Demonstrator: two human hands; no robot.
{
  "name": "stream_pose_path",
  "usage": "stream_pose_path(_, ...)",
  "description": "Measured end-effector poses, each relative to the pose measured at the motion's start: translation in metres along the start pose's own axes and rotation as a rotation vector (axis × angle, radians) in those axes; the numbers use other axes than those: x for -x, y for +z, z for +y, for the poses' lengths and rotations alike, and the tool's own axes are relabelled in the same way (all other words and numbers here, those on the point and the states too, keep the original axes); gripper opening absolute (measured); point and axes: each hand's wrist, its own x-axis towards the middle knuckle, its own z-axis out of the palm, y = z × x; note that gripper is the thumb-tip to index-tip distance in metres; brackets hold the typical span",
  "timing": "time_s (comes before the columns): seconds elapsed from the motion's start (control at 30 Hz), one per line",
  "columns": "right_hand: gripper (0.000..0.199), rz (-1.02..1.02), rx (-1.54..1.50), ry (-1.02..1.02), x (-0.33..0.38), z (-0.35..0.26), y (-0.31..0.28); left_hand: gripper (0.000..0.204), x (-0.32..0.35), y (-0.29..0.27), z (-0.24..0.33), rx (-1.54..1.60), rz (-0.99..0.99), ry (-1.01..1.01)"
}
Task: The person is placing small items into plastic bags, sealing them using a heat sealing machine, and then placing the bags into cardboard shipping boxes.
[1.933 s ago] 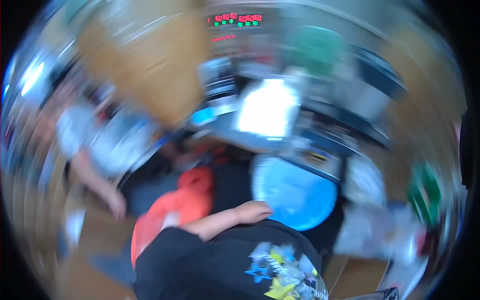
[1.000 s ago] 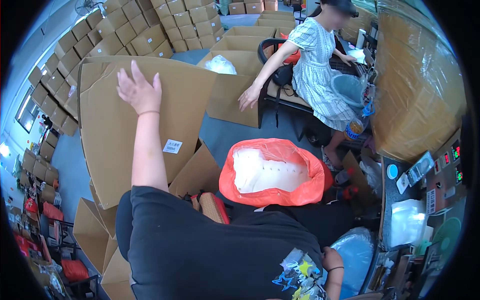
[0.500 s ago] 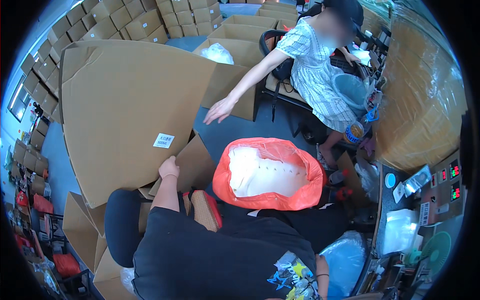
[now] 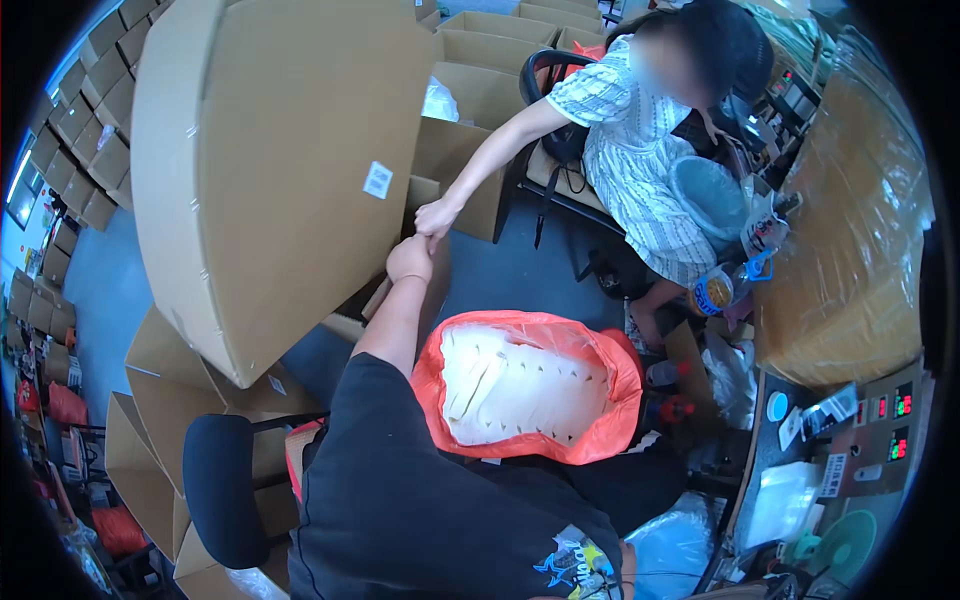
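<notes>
My left hand [image 4: 410,261] is closed at the right edge of a large cardboard box [image 4: 300,150], which is tilted up and bears a white label. Right against my hand, a co-worker's hand [image 4: 437,219] is also closed at that edge. What lies inside our fingers is partly hidden. A red plastic bag [image 4: 632,395], its mouth open, rests by my lap, with rows of white pieces [image 4: 520,385] packed inside. Only a sliver of my right arm [image 4: 628,568] shows beside my shirt, and the hand itself is hidden.
Open cardboard boxes [image 4: 150,455] stand at the left beside a black chair back [image 4: 222,490]. The co-worker sits on a chair [image 4: 545,85] at the far right. On the right are a plastic-wrapped carton [image 4: 850,220], a bench with a digital-display machine [image 4: 885,425] and a green fan [image 4: 848,545].
My left hand has moved up and right, and the large box has risen and tilted with it. The co-worker's stretched-out hand has closed at the box edge next to mine.
</notes>
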Motion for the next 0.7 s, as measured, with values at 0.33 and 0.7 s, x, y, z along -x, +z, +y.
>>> stream_pose_path(0.33,0.026,-0.066,0.095,0.004,-0.028,0.103,0.065,0.038,-0.012,0.025,0.132,0.232,-0.015,0.291)
stream_pose_path(0.7,0.032,-0.214,0.095,-0.097,-0.059,0.061,0.040,0.041,0.087,-0.217,-0.096,0.752,-1.009,0.295)
